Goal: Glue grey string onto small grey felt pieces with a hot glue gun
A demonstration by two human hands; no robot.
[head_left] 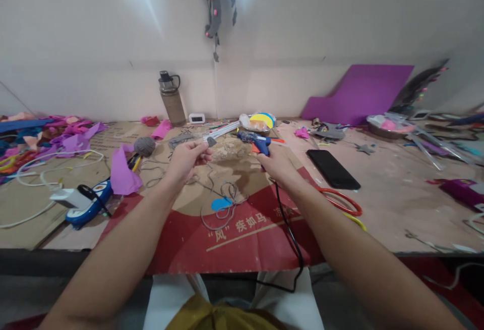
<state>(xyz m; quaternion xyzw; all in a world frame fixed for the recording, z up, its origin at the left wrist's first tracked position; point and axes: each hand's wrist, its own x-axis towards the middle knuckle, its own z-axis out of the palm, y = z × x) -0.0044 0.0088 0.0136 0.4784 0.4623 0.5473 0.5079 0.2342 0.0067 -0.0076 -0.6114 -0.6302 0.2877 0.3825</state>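
Between the thumb and fingertips of my left hand [188, 160] is a small grey felt piece [211, 141]. My right hand [278, 161] is wrapped round the handle of a blue glue gun [254, 140], whose nozzle points left toward that piece without touching it. The gun's black cord [290, 229] runs down over the red table edge. Below the hands, loose grey yarn [231, 204] lies in loops around a blue oval piece [221, 204]. A ball of grey yarn [144, 146] sits left of my left hand.
A black phone [333, 168] and red-handled scissors [342, 200] lie to the right. At left are a power strip [91, 203] and purple felt [126, 171]. Toward the wall stand a bottle [172, 100], a small white clock [196, 118] and a purple sheet [365, 94].
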